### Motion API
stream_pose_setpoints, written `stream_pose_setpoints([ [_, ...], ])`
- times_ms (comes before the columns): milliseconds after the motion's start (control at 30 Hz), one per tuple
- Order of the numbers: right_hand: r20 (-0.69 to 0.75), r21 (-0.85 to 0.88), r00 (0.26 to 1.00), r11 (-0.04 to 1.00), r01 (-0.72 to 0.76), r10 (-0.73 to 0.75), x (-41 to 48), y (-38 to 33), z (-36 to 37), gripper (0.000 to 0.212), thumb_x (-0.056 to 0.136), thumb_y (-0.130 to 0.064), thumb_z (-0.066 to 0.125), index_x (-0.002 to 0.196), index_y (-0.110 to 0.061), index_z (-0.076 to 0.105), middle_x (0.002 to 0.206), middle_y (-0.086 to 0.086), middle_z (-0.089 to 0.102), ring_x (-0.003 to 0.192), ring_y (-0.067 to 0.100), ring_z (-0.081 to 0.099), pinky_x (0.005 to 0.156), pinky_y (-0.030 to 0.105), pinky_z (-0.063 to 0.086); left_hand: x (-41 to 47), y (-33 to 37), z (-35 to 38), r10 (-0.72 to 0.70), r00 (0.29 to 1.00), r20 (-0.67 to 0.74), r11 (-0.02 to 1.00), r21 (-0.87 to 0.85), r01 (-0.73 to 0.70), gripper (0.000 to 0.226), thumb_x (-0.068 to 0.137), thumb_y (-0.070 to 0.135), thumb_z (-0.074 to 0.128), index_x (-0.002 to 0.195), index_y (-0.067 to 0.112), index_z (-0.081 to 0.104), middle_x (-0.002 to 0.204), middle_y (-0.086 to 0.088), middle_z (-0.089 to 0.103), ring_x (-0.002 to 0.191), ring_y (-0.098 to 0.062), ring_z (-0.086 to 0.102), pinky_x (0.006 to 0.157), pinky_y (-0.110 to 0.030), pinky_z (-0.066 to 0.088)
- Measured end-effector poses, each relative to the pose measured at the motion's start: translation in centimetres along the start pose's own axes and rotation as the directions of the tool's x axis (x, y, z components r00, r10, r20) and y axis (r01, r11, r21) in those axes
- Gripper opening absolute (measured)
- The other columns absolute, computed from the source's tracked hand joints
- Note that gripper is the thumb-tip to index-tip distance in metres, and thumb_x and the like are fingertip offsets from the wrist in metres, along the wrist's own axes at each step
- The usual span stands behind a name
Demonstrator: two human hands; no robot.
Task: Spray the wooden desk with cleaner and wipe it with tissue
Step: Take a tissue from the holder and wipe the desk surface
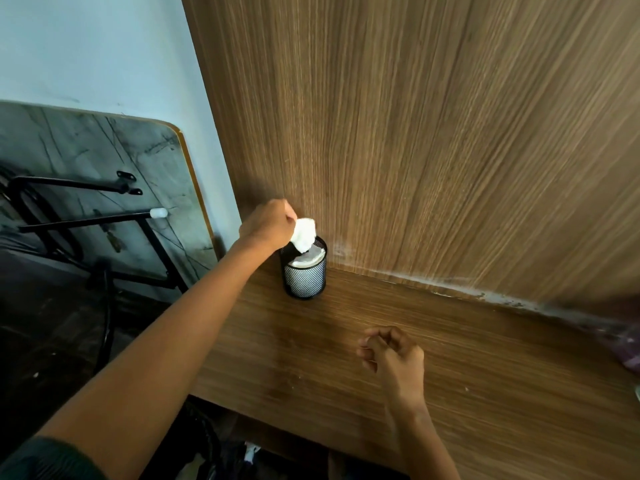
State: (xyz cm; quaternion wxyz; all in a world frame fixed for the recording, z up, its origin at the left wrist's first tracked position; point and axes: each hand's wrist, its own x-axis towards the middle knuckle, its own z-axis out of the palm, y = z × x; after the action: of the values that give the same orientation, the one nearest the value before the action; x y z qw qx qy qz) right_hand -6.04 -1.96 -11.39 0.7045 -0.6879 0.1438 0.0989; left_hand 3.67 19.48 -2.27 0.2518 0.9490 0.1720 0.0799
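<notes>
The wooden desk fills the lower right, with a wooden back panel rising behind it. At the desk's back left corner stands a black mesh cup with white tissue inside. My left hand is closed around a white tissue right above the cup's mouth. My right hand hovers over the middle of the desk, fingers curled loosely, with nothing visible in it. No spray bottle is in view.
White residue runs along the seam between desk and back panel. A folded table with black metal legs leans on the wall at left. A blurred purple object sits at the desk's right edge.
</notes>
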Motion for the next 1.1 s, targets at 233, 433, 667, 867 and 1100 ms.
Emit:
stream_pose_setpoints([
  [233, -0.027, 0.131, 0.999, 0.991, 0.041, -0.038, -0.3, -1.4, -0.5, 0.015, 0.089, -0.001, 0.053, 0.080, -0.007, 0.063, 0.074, 0.010, 0.065, 0.066, 0.018, 0.061, 0.060, 0.026, 0.048, -7.7, 5.6, 1.3, -0.198, 0.976, -0.091, 0.596, -0.802, 0.046, 0.021, 0.086, 0.007, 0.055, 0.075, 0.025, 0.058, 0.084, 0.001, 0.062, 0.073, -0.022, 0.068, 0.058, -0.030, 0.058],
  [433, 0.035, 0.320, 0.999, 0.947, -0.001, -0.010, -0.9, -2.8, -4.2, 0.039, 0.095, -0.037, 0.042, 0.087, -0.011, 0.070, 0.075, 0.009, 0.069, 0.062, 0.014, 0.063, 0.056, 0.030, 0.046, -17.6, 9.8, 9.8, -0.333, 0.880, 0.339, 0.121, -0.910, 0.396, 0.027, 0.083, -0.007, 0.051, 0.098, 0.015, 0.058, 0.088, -0.002, 0.065, 0.073, -0.009, 0.065, 0.052, -0.015, 0.052],
  [667, -0.101, 0.267, 0.995, 0.964, 0.007, 0.021, -0.6, -2.5, -8.3, 0.016, 0.088, -0.004, 0.056, 0.081, -0.006, 0.070, 0.074, 0.009, 0.067, 0.069, 0.020, 0.061, 0.059, 0.031, 0.047, -19.8, 12.1, 13.5, -0.329, 0.824, 0.462, 0.178, -0.826, 0.535, 0.032, 0.087, -0.005, 0.043, 0.084, 0.023, 0.057, 0.081, -0.003, 0.064, 0.067, -0.014, 0.060, 0.054, -0.024, 0.048],
  [867, -0.275, 0.170, 0.958, 0.977, 0.126, -0.076, -0.7, -2.3, -11.7, 0.016, 0.088, -0.005, 0.059, 0.078, -0.014, 0.067, 0.080, 0.002, 0.069, 0.075, 0.013, 0.063, 0.062, 0.025, 0.050, -19.8, 14.1, 14.3, -0.259, 0.804, 0.536, 0.285, -0.753, 0.594, 0.016, 0.091, 0.009, 0.048, 0.086, 0.022, 0.056, 0.064, 0.002, 0.058, 0.031, 0.001, 0.042, 0.045, -0.021, 0.037],
  [1100, -0.397, 0.180, 0.916, 0.974, 0.141, -0.060, -0.8, -2.3, -13.6, 0.008, 0.087, -0.005, 0.060, 0.082, -0.011, 0.063, 0.078, 0.002, 0.065, 0.072, 0.011, 0.061, 0.056, 0.019, 0.049, -20.3, 15.3, 14.5, -0.133, 0.867, 0.479, 0.307, -0.812, 0.496, 0.035, 0.094, 0.042, 0.041, 0.071, 0.025, 0.061, 0.069, 0.005, 0.065, 0.069, -0.008, 0.061, 0.068, -0.025, 0.048],
])
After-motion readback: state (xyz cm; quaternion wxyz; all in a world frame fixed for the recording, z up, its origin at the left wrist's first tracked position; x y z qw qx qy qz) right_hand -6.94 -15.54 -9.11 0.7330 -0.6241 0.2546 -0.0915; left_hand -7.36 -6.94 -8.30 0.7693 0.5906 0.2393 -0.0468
